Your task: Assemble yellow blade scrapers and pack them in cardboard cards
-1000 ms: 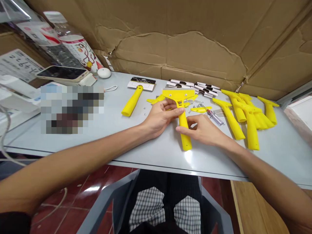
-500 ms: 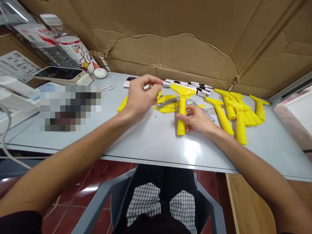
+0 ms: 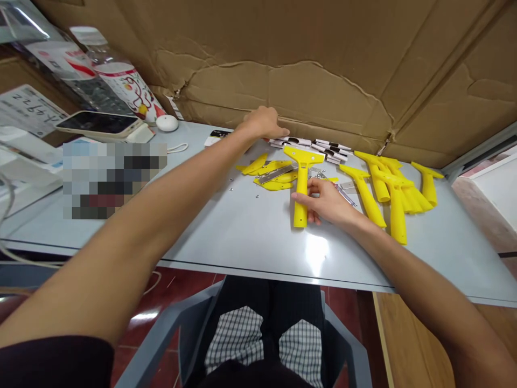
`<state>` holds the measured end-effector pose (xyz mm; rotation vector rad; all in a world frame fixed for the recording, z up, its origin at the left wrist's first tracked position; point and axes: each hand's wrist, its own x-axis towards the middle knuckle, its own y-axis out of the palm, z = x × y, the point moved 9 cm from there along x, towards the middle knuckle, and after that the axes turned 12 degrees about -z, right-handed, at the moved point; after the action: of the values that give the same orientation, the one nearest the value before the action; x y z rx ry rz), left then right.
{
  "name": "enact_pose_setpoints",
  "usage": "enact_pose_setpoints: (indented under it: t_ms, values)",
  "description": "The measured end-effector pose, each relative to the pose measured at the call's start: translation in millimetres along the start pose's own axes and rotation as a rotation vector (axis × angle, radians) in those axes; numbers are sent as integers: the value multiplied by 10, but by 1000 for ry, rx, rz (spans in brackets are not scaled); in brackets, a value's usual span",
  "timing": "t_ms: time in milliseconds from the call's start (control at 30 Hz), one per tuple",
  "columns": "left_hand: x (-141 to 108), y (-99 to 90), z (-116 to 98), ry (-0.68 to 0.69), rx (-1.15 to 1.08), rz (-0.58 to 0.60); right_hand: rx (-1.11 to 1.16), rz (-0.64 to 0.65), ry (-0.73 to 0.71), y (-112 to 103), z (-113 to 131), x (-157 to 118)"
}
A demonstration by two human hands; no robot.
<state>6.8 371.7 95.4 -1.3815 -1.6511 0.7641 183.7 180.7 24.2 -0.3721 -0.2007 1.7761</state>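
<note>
My right hand (image 3: 325, 200) is closed round the handle of a yellow scraper (image 3: 301, 186), which stands with its wide head away from me. My left hand (image 3: 264, 123) reaches to the back of the table, beside the row of small white-and-black packs (image 3: 291, 141). Its thumb shows, but the other fingers are hidden behind the hand. Between the hands and in front of the packs lie flat yellow plates (image 3: 272, 185) with a metal strip (image 3: 276, 173) across them. Small metal screws (image 3: 323, 174) are heaped just behind my right hand.
Several yellow scraper handles (image 3: 398, 210) lie at the right. A black-and-white card (image 3: 217, 137) lies at the back. On the left are a phone (image 3: 100, 123), bottles (image 3: 121, 81), a white round object (image 3: 167, 123) and a blurred-out patch. A cardboard wall (image 3: 283, 86) closes off the back.
My left hand has moved away from me and to the right, from above the yellow plates to the packs at the back. The right hand keeps its hold on the scraper.
</note>
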Motion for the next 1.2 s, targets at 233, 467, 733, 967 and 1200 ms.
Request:
enact_pose_setpoints:
  t_ms: [233,467,733,967,1200]
  values:
    - [49,68,115,-11,-12,-55,-15,-3,3,10,-31,13]
    - [58,-8,223,-160,-379,-110,99,-10,31,-1,21,-23]
    - [-210,-215,191,-221,-671,-22,461,-3,139,-26,88,-61]
    - [-695,-534,249,-152,-731,-132,529,48,95,-3,81,-19]
    - [-1178,-589,420,-20,-658,-248,578,16,38,-124,135,56]
